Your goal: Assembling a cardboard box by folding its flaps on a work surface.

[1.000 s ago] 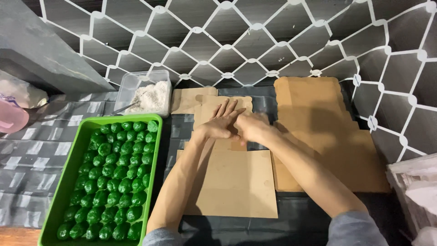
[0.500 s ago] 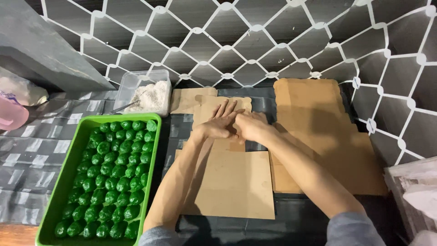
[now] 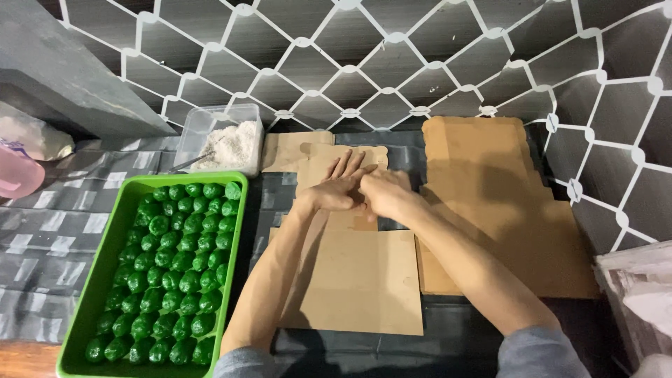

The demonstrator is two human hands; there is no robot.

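My left hand (image 3: 334, 189) and my right hand (image 3: 386, 196) are pressed together above a flat brown cardboard box blank (image 3: 364, 287) on the dark counter. The left hand's fingers stretch out flat toward the wall. My right hand lies across its palm with the fingers curled. Whatever may be between the palms is hidden. Both forearms reach over the cardboard from the near edge.
A green tray (image 3: 105, 245) full of small green balls (image 3: 175, 273) stands at the left. Behind it is a clear tub of white powder (image 3: 227, 143). A stack of cardboard blanks (image 3: 490, 182) lies at the right, with a white plastic bag (image 3: 637, 294) beyond. A pink container (image 3: 15, 175) sits far left.
The hands stay pressed together in the same spot over the cardboard. Only a slight shift of the view shows.
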